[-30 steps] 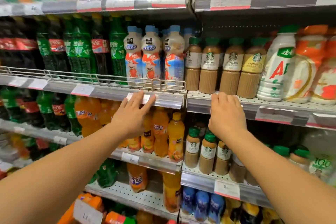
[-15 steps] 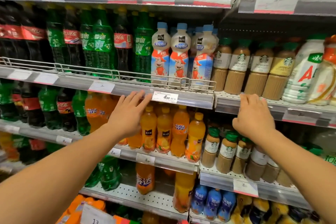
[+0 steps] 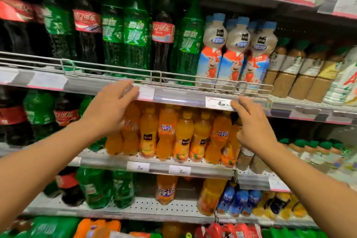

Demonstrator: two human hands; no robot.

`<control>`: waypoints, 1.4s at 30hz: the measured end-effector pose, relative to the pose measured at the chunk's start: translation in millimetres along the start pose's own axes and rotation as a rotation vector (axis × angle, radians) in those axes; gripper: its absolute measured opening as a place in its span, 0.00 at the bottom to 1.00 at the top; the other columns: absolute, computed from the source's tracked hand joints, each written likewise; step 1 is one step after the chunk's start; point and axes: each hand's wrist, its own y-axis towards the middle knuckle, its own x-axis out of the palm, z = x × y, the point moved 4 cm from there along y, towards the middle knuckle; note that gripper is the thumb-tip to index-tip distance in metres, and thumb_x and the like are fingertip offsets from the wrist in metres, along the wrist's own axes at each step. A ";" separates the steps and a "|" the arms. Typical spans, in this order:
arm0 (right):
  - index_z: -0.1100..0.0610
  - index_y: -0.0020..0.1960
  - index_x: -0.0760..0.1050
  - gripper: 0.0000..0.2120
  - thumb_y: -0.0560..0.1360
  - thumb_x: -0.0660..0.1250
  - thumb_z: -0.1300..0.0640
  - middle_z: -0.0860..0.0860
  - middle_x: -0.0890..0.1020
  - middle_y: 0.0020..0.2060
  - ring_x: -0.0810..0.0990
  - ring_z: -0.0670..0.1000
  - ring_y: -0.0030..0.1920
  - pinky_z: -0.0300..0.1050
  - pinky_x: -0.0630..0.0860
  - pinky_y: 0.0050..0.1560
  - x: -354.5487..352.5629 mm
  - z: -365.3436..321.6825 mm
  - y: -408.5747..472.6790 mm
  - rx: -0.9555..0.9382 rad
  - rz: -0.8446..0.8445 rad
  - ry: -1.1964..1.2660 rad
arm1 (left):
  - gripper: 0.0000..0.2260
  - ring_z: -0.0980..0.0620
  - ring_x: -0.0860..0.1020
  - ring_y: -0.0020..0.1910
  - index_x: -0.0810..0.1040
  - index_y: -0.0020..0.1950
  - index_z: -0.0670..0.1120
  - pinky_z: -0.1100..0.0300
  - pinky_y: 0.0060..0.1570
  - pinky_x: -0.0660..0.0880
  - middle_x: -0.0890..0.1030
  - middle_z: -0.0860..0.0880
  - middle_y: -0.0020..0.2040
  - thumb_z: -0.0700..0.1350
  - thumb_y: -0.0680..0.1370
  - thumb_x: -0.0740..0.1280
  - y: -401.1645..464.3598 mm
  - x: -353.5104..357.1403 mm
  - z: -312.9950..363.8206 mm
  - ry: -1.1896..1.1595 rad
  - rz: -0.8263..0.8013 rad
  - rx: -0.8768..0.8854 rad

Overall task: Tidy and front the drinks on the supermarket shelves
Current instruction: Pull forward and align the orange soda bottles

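Head view: right hand (image 3: 255,129) has shifted left onto the price tag (image 3: 219,103).

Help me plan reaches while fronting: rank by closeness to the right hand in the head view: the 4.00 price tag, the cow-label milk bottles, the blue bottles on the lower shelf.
1. 4.00 price tag, at the right hand's fingertips.
2. Cow-label milk bottles, one shelf above.
3. Blue bottles, low, below the hand.

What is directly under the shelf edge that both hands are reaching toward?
Under the shelf edge stands a row of orange drink bottles. The left hand and right hand cover the bottles at each end, and the rows behind cannot be seen.
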 end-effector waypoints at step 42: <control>0.63 0.67 0.73 0.25 0.70 0.62 0.68 0.57 0.69 0.71 0.69 0.58 0.70 0.54 0.67 0.69 50.9 12.1 -77.7 -0.011 -0.022 0.413 | 0.11 0.50 0.73 0.36 0.65 0.50 0.50 0.49 0.40 0.76 0.70 0.53 0.40 0.48 0.78 0.67 12.5 75.6 69.1 -0.279 0.026 -0.482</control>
